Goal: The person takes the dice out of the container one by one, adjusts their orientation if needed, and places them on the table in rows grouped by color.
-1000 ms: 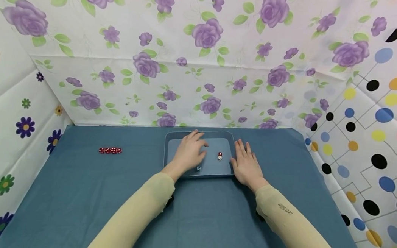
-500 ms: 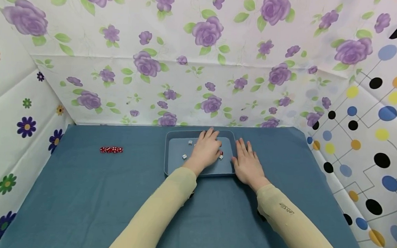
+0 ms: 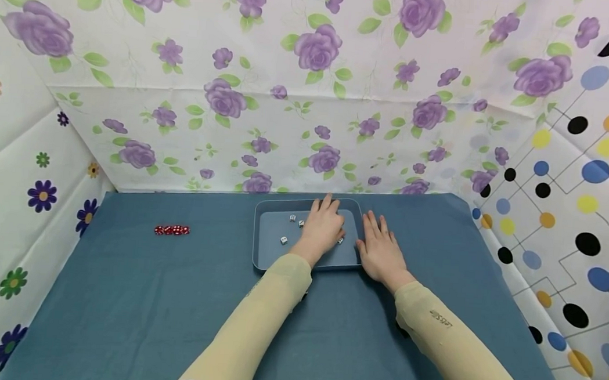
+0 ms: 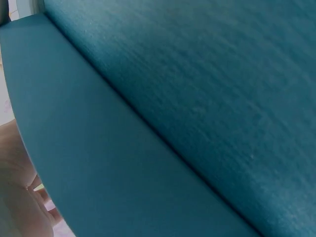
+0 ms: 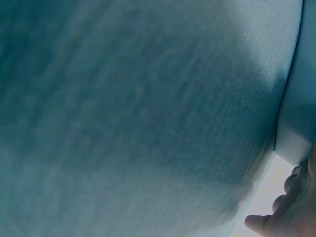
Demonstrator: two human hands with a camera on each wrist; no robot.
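Observation:
My left hand (image 3: 323,226) reaches over a shallow blue-grey tray (image 3: 265,263), its thumb and forefinger down at the right part of the floor. A white die (image 3: 340,241) shows just beside the thumb; the red die by it is hidden behind the fingers, and I cannot tell whether they pinch it. More white dice lie left of this hand: one die (image 3: 283,240) near the front, two others farther back. My right hand (image 3: 382,253) lies along the tray's right side with fingers extended. In the left wrist view, the tray's outer wall (image 4: 98,143) covers much of the left hand (image 4: 19,192).
Several red dice (image 3: 172,230) form a row on the blue cloth (image 3: 120,295) left of the tray. A flowered white sheet (image 3: 267,118) stands behind the table, with patterned sheets at both sides.
My left hand has moved rightward across the tray to the red and white dice, uncovering white dice on the left. The right hand has stayed at the tray's side.

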